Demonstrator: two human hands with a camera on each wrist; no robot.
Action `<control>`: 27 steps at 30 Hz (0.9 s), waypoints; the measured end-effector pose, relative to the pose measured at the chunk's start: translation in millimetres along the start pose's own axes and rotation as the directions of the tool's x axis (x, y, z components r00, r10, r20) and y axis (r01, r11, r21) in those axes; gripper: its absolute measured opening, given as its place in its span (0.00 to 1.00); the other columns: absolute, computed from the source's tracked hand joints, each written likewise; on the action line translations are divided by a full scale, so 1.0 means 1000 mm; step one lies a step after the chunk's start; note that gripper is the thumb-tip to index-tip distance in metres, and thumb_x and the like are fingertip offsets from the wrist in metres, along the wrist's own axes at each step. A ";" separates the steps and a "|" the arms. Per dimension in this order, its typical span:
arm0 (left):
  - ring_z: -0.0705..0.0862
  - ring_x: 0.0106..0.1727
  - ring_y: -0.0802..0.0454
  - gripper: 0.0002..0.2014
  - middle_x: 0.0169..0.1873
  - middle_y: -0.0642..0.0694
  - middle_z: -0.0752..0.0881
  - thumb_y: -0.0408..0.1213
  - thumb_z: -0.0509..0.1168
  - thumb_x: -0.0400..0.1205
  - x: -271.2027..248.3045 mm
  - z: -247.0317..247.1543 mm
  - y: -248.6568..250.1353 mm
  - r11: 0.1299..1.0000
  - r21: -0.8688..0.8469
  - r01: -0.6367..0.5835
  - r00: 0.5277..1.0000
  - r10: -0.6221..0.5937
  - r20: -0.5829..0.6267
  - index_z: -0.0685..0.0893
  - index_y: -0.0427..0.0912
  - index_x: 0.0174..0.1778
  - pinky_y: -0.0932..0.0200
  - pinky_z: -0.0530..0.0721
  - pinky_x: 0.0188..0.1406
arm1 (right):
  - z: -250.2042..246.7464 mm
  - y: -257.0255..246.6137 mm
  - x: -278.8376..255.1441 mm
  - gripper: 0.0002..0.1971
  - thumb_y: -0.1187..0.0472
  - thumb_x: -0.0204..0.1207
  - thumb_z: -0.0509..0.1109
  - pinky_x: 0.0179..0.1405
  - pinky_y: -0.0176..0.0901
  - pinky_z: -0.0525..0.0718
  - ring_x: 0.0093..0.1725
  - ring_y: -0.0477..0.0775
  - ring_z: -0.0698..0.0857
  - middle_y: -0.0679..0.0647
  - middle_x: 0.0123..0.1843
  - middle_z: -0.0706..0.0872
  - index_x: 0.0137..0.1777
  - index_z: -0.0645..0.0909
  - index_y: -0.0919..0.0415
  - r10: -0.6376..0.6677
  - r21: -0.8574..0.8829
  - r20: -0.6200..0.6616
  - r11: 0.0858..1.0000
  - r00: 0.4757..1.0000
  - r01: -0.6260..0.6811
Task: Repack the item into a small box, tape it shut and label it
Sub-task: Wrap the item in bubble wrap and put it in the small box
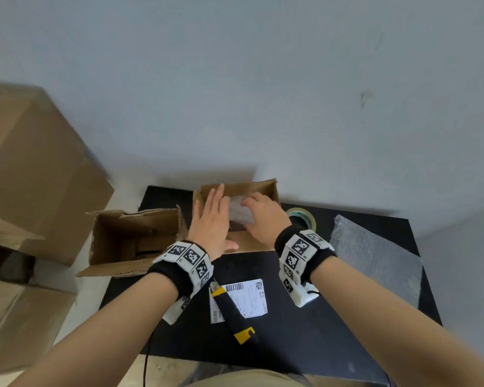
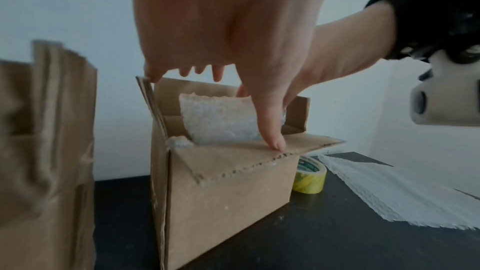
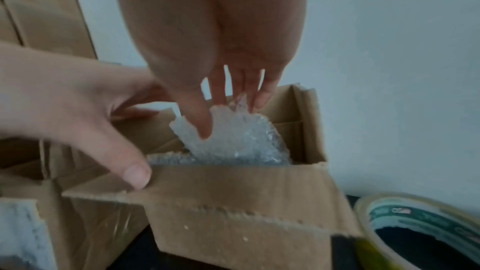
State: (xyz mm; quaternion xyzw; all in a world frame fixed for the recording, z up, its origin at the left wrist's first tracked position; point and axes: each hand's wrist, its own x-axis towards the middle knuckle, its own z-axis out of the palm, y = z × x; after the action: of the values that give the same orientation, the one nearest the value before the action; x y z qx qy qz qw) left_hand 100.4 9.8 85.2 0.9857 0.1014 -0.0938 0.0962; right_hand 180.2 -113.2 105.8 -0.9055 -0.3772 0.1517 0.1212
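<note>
Tucking a clear bubble-wrapped bundle [image 1: 242,210] down into the small brown cardboard box [image 2: 228,188], the right hand [image 1: 263,216] has its fingers [image 3: 205,118] curled over the top of the wrap, pinching it — the bundle stands partly inside the box, its upper edge above the rim. The left hand [image 1: 211,219] is flat with straight fingers against the box's left flap, thumb on the near flap [image 3: 233,184], steadying it and holding nothing.

The bundle looks light and soft-skinned; the wrap gives and is probably a little slick, so pressing from above with spread fingers should serve better than squeezing its sides. What lies inside cannot be told, so treat it as fragile. The box is thin corrugated board and likely slides easily on the black table [image 1: 305,317].

Room is tight to the right: the roll of clear tape [image 1: 302,219] sits just beside the box, a loose sheet of grey bubble wrap [image 1: 375,255] beyond it. On the left stands a second, open cardboard box [image 1: 132,238]. Nearer the person lie a white shipping label [image 1: 249,298] and a yellow-and-black utility knife [image 1: 232,314] across it.
</note>
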 end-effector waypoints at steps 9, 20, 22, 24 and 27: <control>0.59 0.81 0.51 0.40 0.80 0.49 0.64 0.60 0.66 0.75 0.006 0.006 -0.007 0.994 0.033 -0.109 0.977 0.100 0.188 0.60 0.48 0.80 0.41 0.46 0.82 | 0.013 -0.001 -0.005 0.15 0.70 0.80 0.59 0.63 0.52 0.78 0.66 0.62 0.76 0.62 0.66 0.74 0.65 0.77 0.67 0.097 -0.143 0.077 0.986 0.992 -0.085; 0.63 0.78 0.44 0.48 0.77 0.40 0.65 0.74 0.57 0.71 0.007 0.008 -0.016 0.982 0.188 -0.023 0.990 -0.004 0.140 0.65 0.39 0.77 0.48 0.53 0.80 | 0.023 0.008 0.001 0.24 0.66 0.80 0.57 0.70 0.56 0.71 0.76 0.61 0.67 0.60 0.81 0.60 0.76 0.64 0.65 0.234 -0.170 0.200 0.965 0.951 -0.201; 0.58 0.79 0.42 0.48 0.78 0.39 0.58 0.71 0.60 0.71 0.007 0.007 -0.016 0.980 0.191 -0.052 0.996 0.036 0.084 0.64 0.38 0.77 0.48 0.57 0.78 | 0.023 0.003 -0.001 0.19 0.66 0.80 0.57 0.67 0.53 0.72 0.73 0.62 0.69 0.62 0.75 0.68 0.70 0.71 0.66 0.129 -0.260 0.076 0.960 0.989 -0.105; 0.55 0.80 0.43 0.47 0.80 0.40 0.53 0.68 0.62 0.73 0.007 0.006 -0.015 0.976 0.185 -0.118 0.992 0.107 0.070 0.60 0.39 0.79 0.48 0.58 0.78 | 0.026 -0.001 -0.001 0.16 0.66 0.81 0.57 0.66 0.52 0.74 0.71 0.61 0.70 0.62 0.71 0.72 0.68 0.73 0.66 0.048 -0.282 0.048 0.959 0.998 -0.032; 0.62 0.79 0.47 0.42 0.79 0.43 0.61 0.64 0.63 0.75 0.008 0.007 -0.013 0.975 0.134 -0.178 0.980 0.163 0.115 0.60 0.41 0.79 0.49 0.60 0.77 | 0.034 0.003 0.005 0.19 0.65 0.81 0.57 0.68 0.52 0.73 0.73 0.60 0.70 0.60 0.73 0.71 0.72 0.69 0.64 0.069 -0.184 0.086 0.982 0.994 -0.052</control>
State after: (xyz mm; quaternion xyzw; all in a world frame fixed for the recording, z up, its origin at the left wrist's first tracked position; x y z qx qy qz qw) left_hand 103.9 22.0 74.7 0.9890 0.0041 -0.1430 0.0380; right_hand 172.6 -108.0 72.7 -0.9160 -0.3668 0.1618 0.0163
